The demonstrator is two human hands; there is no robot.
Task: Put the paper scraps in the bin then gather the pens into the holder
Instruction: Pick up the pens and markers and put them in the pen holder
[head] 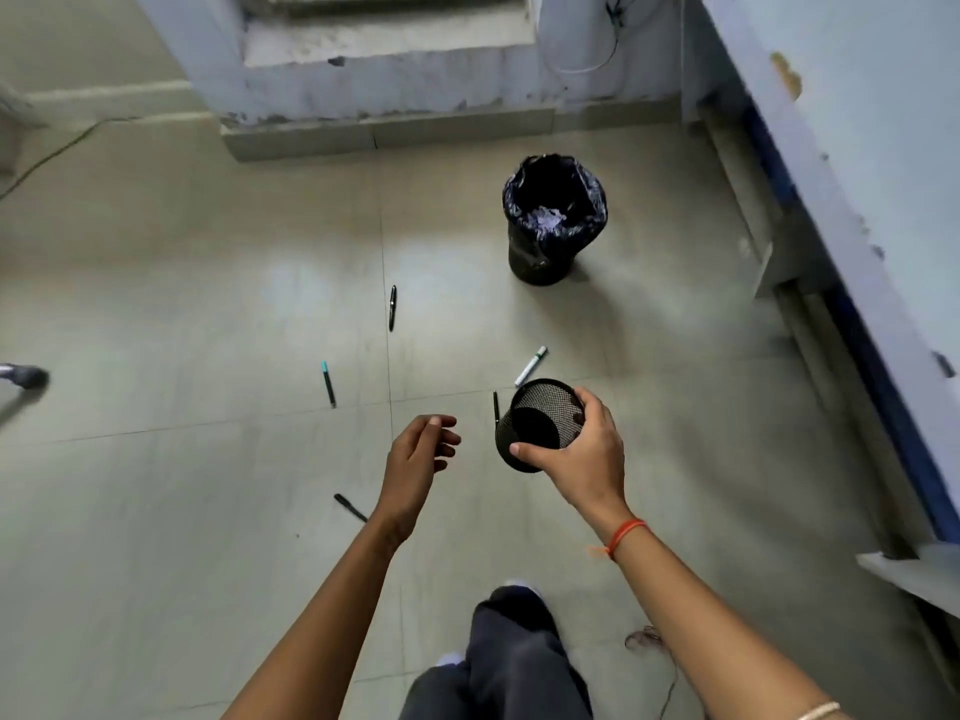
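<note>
1. Tiled floor (208, 252) underlies our scene.
2. We grip the tilted mesh holder (540, 423) in the right hand (582, 459); our left hand (415, 454) hangs loosely curled, holding nothing.
3. Five pens lie uncollected: black pen (392, 307), teal-capped pen (328, 384), white marker (531, 366), slim pen (496, 406) beside the holder, and short pen (350, 507) by our left wrist.
4. Paper scraps (545, 218) sit in the bin (535, 262), so we judge that stage done.
5. A wall (831, 148) and a step (389, 132) bound the right and far sides, and we have more room to the left.

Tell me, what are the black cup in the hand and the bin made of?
The pen holder looks like black metal mesh, matte: tiny holes show all over its wall. The right hand grips it. The bin wears a glossy black plastic bag, crinkled and shiny at the rim; the bin underneath is dark, material unclear.
</note>
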